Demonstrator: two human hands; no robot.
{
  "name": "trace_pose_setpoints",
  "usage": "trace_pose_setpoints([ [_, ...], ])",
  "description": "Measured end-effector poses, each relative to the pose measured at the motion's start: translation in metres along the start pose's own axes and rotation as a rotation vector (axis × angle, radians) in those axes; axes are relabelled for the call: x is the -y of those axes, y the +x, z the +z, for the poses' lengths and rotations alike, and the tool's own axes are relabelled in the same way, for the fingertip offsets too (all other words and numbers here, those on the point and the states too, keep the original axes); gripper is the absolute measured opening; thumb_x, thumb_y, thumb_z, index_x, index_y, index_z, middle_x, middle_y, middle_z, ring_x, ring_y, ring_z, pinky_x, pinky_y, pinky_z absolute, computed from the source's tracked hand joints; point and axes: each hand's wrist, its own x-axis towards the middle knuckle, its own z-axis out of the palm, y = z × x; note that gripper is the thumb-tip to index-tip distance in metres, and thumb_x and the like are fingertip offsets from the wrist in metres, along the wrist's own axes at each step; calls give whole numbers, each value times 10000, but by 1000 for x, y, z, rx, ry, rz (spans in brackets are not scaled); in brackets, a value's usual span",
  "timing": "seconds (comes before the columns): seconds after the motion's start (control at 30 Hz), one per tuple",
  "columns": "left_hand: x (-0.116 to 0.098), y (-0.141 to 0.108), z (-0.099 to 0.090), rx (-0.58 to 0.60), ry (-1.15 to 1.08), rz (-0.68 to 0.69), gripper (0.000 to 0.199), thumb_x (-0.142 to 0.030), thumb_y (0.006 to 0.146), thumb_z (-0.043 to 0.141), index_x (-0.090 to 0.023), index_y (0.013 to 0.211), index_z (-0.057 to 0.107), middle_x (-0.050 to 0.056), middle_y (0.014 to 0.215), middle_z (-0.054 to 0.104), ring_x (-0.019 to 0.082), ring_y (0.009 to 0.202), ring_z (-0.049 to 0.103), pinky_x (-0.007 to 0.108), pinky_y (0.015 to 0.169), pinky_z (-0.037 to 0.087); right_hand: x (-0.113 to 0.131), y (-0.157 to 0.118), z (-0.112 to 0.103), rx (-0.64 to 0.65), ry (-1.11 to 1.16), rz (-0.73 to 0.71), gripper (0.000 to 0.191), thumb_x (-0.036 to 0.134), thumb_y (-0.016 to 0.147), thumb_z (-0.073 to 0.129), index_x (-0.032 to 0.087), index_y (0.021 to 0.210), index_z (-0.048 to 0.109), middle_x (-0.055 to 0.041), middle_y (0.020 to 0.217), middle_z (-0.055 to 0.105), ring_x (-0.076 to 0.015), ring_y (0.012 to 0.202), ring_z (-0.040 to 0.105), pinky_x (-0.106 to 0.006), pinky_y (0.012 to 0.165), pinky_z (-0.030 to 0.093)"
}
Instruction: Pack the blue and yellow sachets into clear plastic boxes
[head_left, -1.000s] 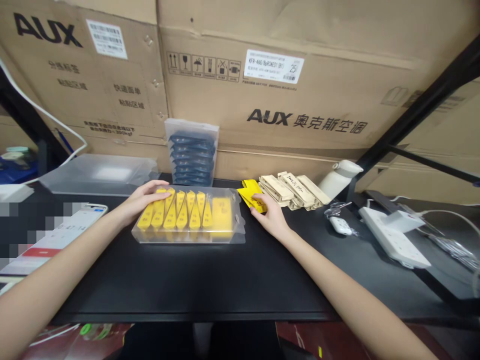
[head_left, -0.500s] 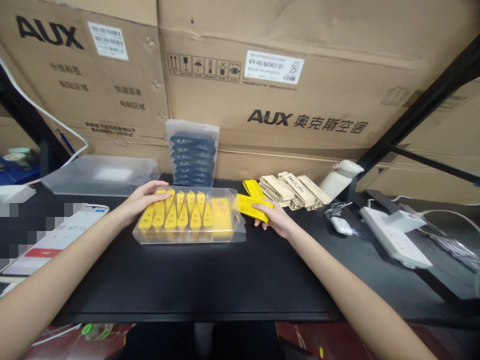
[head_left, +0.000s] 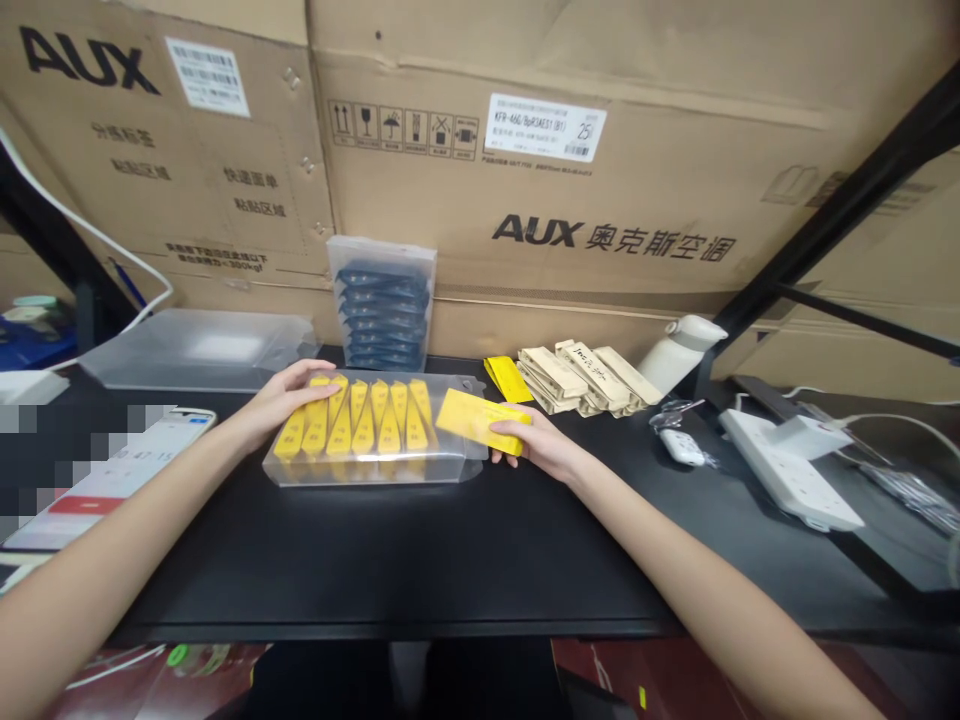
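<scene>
A clear plastic box [head_left: 360, 472] lies flat on the black table [head_left: 420, 560] with several yellow sachets [head_left: 352, 425] lined up inside. My left hand [head_left: 289, 395] rests on the box's left end, fingers spread over the sachets. My right hand [head_left: 536, 445] grips one yellow sachet [head_left: 472, 420] and holds it over the open right end of the box. One more yellow sachet [head_left: 508, 378] lies on the table behind it.
A clear box of dark blue sachets [head_left: 384, 305] stands against the cardboard cartons [head_left: 525, 170]. Beige sachets [head_left: 581, 378], a white bottle [head_left: 679, 355], keys [head_left: 675, 435] and a power strip [head_left: 791, 470] lie right. An empty clear box [head_left: 199, 345] and a phone [head_left: 112, 470] sit left.
My right hand lifted a yellow sachet from the small pile on the right and carried it left to the box's open end. My left hand stayed on the box.
</scene>
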Motion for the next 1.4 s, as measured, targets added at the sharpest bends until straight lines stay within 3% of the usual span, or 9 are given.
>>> trace_pose_setpoints([
  [0.13,-1,-2,2,16,8,7,520,-483,639,803,-269,1077,620,19,1052,685,273,1082,631,365,926,495,-1,1,2,-81,19,-51,242,257,696,634,142,905,593,1,586,646,-112,418,586,-161,317,363],
  [0.27,-5,-5,6,40,52,13,511,-496,659,781,-261,1080,611,25,1083,691,286,1138,605,390,977,469,-7,7,-3,-193,-42,-102,304,225,629,636,159,921,586,-15,698,684,-132,510,622,-178,364,404],
  [0.43,-4,-5,8,63,90,16,519,-512,675,760,-272,1105,597,29,1106,687,296,1162,597,416,999,456,-14,8,-7,-236,-434,-345,331,348,677,738,168,948,672,-67,916,711,-191,750,645,-327,666,547],
  [0.57,-2,-5,8,45,108,32,513,-516,662,762,-277,1086,600,32,1105,687,304,1162,603,428,997,460,-14,1,-1,-306,-795,-532,278,430,764,706,159,825,717,-66,788,680,-222,749,611,-373,731,502],
  [0.77,-6,-9,12,40,172,84,488,-515,659,748,-260,1049,604,45,1128,694,311,1162,602,426,993,466,-12,1,9,-89,-545,-430,408,389,626,828,162,937,692,-44,886,705,-215,807,655,-329,756,512],
  [0.93,-4,-7,13,27,201,133,484,-527,650,747,-255,1029,618,44,1100,714,308,1135,621,406,963,491,-13,4,14,-199,-364,-380,441,351,510,875,200,763,546,0,767,661,-180,710,638,-299,660,521],
  [1.1,-2,-6,13,49,221,146,474,-532,681,730,-255,1046,607,49,1120,701,310,1161,603,405,965,489,-21,7,17,-349,-266,-435,519,329,517,870,222,625,374,29,696,590,-144,643,594,-259,578,485],
  [1.3,-1,-6,12,50,217,149,463,-533,687,726,-260,1041,606,42,1116,693,307,1133,617,415,963,488,-28,11,14,-306,-115,-439,383,344,529,871,198,673,547,-18,820,671,-157,720,647,-311,718,534],
  [1.4,-1,-6,12,38,231,142,469,-533,683,726,-260,1044,607,43,1112,691,313,1132,616,428,974,478,-25,9,13,-228,-148,-359,321,376,573,854,193,723,638,-20,801,699,-162,706,662,-322,729,538],
])
